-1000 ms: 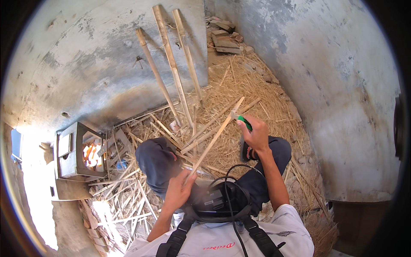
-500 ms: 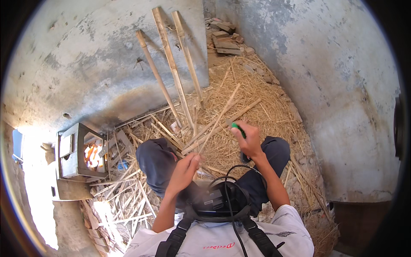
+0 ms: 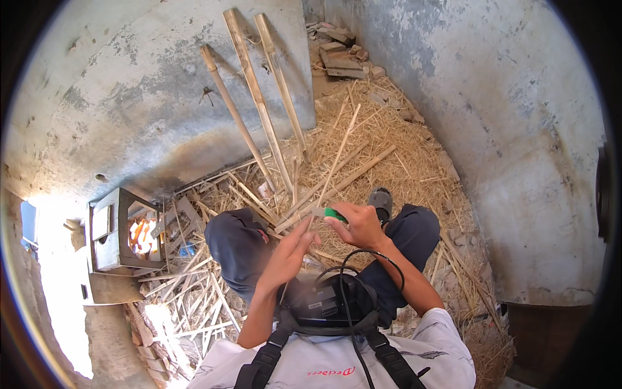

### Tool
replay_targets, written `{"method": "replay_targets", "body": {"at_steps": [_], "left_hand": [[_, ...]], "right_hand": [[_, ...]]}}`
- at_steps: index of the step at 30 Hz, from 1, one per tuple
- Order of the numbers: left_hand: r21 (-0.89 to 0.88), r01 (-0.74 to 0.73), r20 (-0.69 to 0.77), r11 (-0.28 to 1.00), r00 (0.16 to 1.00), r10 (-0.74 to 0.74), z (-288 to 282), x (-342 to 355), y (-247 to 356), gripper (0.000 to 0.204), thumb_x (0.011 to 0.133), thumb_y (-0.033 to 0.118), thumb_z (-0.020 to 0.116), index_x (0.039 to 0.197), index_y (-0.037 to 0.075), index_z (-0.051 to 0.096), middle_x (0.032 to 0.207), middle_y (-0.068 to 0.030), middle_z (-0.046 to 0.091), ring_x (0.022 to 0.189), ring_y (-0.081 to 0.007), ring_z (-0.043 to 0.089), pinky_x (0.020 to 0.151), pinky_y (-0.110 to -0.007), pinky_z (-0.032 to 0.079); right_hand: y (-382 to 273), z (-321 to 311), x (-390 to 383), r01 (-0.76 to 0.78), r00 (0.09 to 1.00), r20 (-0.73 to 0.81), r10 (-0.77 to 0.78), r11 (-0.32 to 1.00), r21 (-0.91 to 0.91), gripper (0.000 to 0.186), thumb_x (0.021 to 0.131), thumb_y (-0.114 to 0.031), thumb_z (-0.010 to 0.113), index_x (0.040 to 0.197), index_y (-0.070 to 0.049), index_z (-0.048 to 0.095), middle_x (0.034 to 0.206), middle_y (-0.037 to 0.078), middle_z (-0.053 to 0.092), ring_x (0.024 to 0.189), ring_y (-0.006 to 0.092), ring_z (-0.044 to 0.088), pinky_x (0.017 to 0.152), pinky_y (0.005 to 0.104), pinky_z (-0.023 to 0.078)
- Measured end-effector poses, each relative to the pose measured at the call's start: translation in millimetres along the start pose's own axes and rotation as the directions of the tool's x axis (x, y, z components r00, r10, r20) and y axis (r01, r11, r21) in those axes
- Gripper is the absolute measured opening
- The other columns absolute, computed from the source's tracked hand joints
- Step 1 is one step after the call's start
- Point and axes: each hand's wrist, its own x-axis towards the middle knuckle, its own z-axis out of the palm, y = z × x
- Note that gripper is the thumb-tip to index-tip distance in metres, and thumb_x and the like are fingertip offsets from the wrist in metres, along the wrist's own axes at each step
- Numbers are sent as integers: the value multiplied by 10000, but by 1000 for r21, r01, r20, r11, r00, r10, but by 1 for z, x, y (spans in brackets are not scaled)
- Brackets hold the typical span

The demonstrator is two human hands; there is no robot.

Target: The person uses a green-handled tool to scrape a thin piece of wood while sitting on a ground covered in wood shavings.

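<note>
My left hand (image 3: 289, 254) is closed on a thin bamboo strip (image 3: 339, 153), which slants up and away over the straw between my knees. In my right hand (image 3: 360, 224) is a knife with a green handle (image 3: 333, 213). Its short pale blade (image 3: 317, 211) lies against or right beside the strip, just beyond the left fingers. Where blade and strip meet is too small to make out. Both hands are close together. Below the left hand, the strip's near end is mostly hidden.
Three bamboo poles (image 3: 258, 97) lean on the left wall. Cut bamboo pieces (image 3: 363, 172) lie on straw (image 3: 402, 188) ahead. At left stands a box-like frame (image 3: 120, 230) with bright orange inside, near scattered slivers (image 3: 210, 305). A black cable (image 3: 346, 285) loops at my waist.
My right hand has moved left and down with the knife, bringing the blade to the strip by my left hand. The strip now stands steeper, and my right shoe shows.
</note>
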Motion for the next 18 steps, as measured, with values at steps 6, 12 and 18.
{"method": "replay_targets", "body": {"at_steps": [6, 12, 18], "left_hand": [[-172, 57, -31, 983, 998, -63, 1, 8, -6, 496, 1137, 145, 526, 1596, -29, 453, 1090, 5, 553, 874, -92, 470, 778, -263, 438], [-304, 3, -38, 953, 999, -16, 6, 14, 1, 458, 1129, 141, 554, 1559, -11, 515, 1102, 40, 522, 863, -51, 437, 745, -241, 403], [-315, 1, -80, 949, 996, -28, 10, 17, 2, 469, 1118, 124, 575, 1560, -21, 521, 1008, 57, 521, 800, -46, 385, 712, -221, 364]], "right_hand": [[5, 3, -2, 17, 1000, 16, -18, 1000, 18, 286, 945, -267, 803, 1089, -29, 738, 981, 165, 764, 815, 356, 753, 691, 412, 592], [7, 6, -4, 36, 996, 79, -36, 999, -6, 291, 941, -266, 803, 1110, -36, 745, 1010, 157, 778, 844, 350, 765, 712, 406, 605], [1, 7, -2, 57, 996, 62, -58, 998, 19, 290, 933, -263, 807, 1112, -43, 748, 1000, 142, 785, 828, 339, 770, 703, 395, 609]]}}
